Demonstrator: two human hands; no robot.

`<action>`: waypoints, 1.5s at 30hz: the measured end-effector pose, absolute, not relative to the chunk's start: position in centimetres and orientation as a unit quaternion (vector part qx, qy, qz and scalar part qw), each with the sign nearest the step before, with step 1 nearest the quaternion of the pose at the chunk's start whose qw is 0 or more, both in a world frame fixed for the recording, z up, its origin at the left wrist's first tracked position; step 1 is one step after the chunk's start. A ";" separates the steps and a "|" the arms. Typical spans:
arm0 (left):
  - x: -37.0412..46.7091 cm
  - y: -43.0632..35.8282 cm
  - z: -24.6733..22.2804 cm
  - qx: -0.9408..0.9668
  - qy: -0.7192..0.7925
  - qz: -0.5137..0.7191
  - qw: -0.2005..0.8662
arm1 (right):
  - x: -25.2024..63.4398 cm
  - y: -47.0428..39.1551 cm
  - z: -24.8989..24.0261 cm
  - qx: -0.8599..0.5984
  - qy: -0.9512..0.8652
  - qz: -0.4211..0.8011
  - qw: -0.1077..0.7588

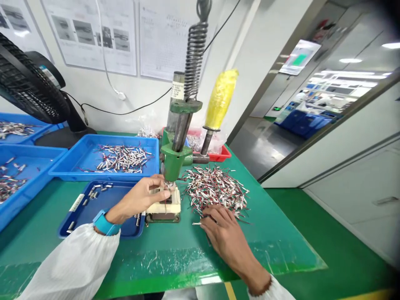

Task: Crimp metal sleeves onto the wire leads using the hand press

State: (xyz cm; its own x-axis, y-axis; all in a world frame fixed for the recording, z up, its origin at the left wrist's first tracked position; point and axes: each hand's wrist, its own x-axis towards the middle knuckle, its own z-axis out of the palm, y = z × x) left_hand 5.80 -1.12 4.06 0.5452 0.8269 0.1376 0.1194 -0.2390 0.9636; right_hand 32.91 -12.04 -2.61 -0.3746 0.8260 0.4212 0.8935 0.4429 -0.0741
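Observation:
My left hand (145, 196) is at the hand press (175, 162), its thumb and fingertips closed around the spot just under the ram. Whatever they pinch on the cream fixture (155, 206) is too small to make out. Beside the near edge of a heap of small silver parts with red and dark wires (218, 187), my right hand (223, 229) has its fingers curled. A thin dark piece shows under that hand, its kind hidden. One silver part (196, 223) lies by those fingertips. The press lever with its yellow-wrapped handle (221, 100) stands raised.
A dark blue tray (93, 212) with several small metal cylinders lies left of the press. Behind it are a blue bin (71, 164) of wired parts, another blue bin (40, 166) and a black fan (31, 83). A red bin (223, 154) stands behind the heap.

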 end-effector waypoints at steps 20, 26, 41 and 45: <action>-7.9 1.0 0.5 0.786 0.597 0.141 0.075 | 24.3 -9.1 -1.0 -0.620 -0.521 0.221 0.543; -7.7 1.0 -0.3 0.794 0.556 0.191 0.153 | 20.0 -7.7 0.2 -0.561 -0.445 0.387 0.581; -8.1 0.6 -0.4 0.785 0.589 0.163 0.105 | 20.3 -6.5 -0.6 -0.545 -0.418 0.503 0.524; -6.9 0.5 -0.2 0.773 0.611 0.148 0.077 | 20.2 -6.5 -0.5 -0.567 -0.435 0.475 0.513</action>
State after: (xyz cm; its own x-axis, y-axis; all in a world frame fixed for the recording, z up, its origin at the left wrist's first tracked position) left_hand -6.93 0.55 -0.24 0.2083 0.9686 0.1361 0.9231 -0.2406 0.3000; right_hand 20.18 -6.50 -0.54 0.1694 0.9812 -0.0924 0.0063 -0.0948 -0.9955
